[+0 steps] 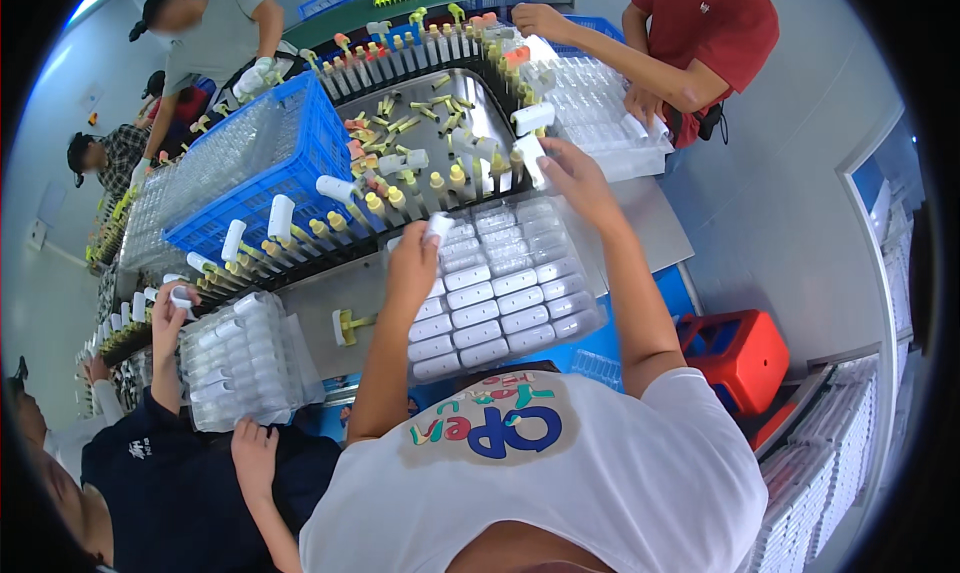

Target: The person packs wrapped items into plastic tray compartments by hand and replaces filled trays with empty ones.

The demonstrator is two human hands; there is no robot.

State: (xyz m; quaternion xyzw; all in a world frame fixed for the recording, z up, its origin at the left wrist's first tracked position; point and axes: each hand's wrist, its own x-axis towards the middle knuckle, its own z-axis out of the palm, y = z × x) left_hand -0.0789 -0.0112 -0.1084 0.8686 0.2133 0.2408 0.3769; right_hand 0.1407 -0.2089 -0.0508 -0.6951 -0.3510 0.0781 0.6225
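My left hand (411, 265) is closed around a small white plastic shell (437, 227), above the far left part of a clear tray (592, 318). Rows of similar white shells (478, 334) lie in the tray's near pockets; its far pockets look clear. My right hand (578, 180) reaches to the corner of the line of holders, its fingers closed on another white shell (530, 159). Whether that shell sits on a holder, I cannot tell. Yellow-topped holders (375, 203) stand along the line in front of me, a few carrying white shells (281, 216).
A metal pan (470, 93) with scattered yellow-green pieces lies inside the line, beside a blue crate (330, 138). Co-workers sit at left and stand at far right, each by clear trays (240, 363). A red plastic stool (735, 361) is at right, near stacked trays (820, 463).
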